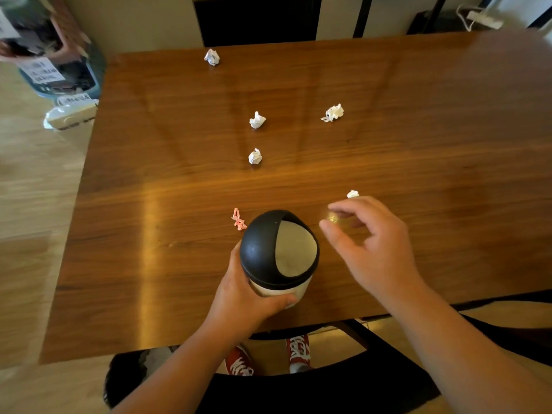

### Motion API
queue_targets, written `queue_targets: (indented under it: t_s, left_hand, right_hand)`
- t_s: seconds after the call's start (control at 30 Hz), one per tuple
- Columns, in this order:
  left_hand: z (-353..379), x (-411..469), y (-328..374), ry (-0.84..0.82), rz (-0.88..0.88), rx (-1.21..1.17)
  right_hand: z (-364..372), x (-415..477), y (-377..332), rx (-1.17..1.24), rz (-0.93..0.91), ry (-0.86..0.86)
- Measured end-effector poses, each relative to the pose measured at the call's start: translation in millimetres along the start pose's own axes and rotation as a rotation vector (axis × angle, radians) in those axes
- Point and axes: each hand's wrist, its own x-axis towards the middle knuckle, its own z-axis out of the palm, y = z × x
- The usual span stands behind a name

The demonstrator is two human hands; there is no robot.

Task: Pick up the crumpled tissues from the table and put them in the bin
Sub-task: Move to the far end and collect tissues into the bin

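Note:
A small white bin [279, 252] with a black domed swing lid stands near the table's front edge. My left hand [245, 297] grips its lower body. My right hand [373, 246] hovers just right of the lid, fingers spread, holding nothing. Several crumpled white tissues lie on the wooden table [418, 144]: one [352, 193] just beyond my right fingertips, one [255, 156] in the middle, one [257, 120] behind it, one [333, 112] to the right, one [211, 57] near the far edge. A pink crumpled scrap [238, 219] lies left of the bin.
A dark chair back [258, 20] stands beyond the far edge. On the floor at the left are a bag of clutter [50, 55] and a white box [70, 113]. My red shoes [298, 351] show under the front edge.

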Motion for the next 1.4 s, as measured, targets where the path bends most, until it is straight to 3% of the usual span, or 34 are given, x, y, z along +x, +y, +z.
queue_targets:
  t_s: [0.17, 0.23, 0.5, 0.87, 1.07, 1.17, 1.3, 1.4]
  left_hand:
    - [4, 22, 0, 0.043, -0.038, -0.008]
    - [8, 32, 0, 0.053, -0.047, -0.002]
    - [30, 59, 2, 0.112, -0.079, 0.002]
    - [49, 57, 10, 0.129, -0.087, -0.030]
    - [39, 30, 8, 0.094, -0.114, -0.038]
    - [28, 11, 5, 0.083, -0.116, -0.045]
    - [5, -15, -2, 0.070, -0.119, -0.052]
    - [-16, -32, -8, 0.057, -0.114, -0.048]
  right_hand:
    - [13, 46, 105, -0.071, 0.429, -0.135]
    - [20, 64, 145, -0.156, 0.521, -0.149]
    - [44, 108, 201, -0.475, 0.480, -0.293]
    - [47, 86, 206, -0.437, 0.308, -0.305]
    - [42, 42, 172, -0.188, 0.421, -0.352]
    - [31, 24, 126, 0.004, 0.424, -0.279]
    - [0, 18, 41, 0.128, 0.246, -0.073]
    - [-27, 18, -29, 0.300, -0.018, 0.199]
